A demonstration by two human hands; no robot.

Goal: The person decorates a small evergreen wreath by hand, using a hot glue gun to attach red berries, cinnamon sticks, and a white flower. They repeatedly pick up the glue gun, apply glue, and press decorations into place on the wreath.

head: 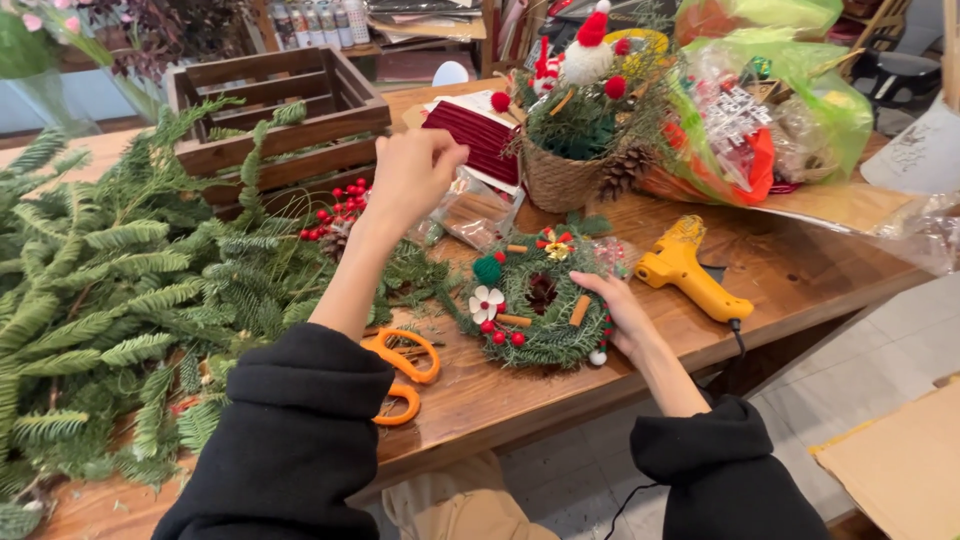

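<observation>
Right hand (625,315) rests flat against the right rim of the small round evergreen wreath (540,310), fingers spread along its edge and steadying it on the brown wooden table (790,270); nothing is enclosed in this hand. Left hand (410,175), raised above the table with fingers bunched, reaches toward the crinkled clear plastic packets (470,215); whether it pinches anything cannot be told from this view. The wreath lies near the table's front edge and already carries red berries, a white flower, cinnamon-coloured sticks, a green pompom and a gold-and-red bow, so the decorating appears well advanced, though bare green stretches suggest room for more. Just right of the wreath lies the yellow glue gun (690,275); to its left, orange-handled scissors (405,370) beside a heap of fir branches (120,300). Behind stand a dark wooden slatted crate (280,110), a spool of dark red ribbon (485,135) and a woven basket arrangement with pine cones (575,130)
</observation>
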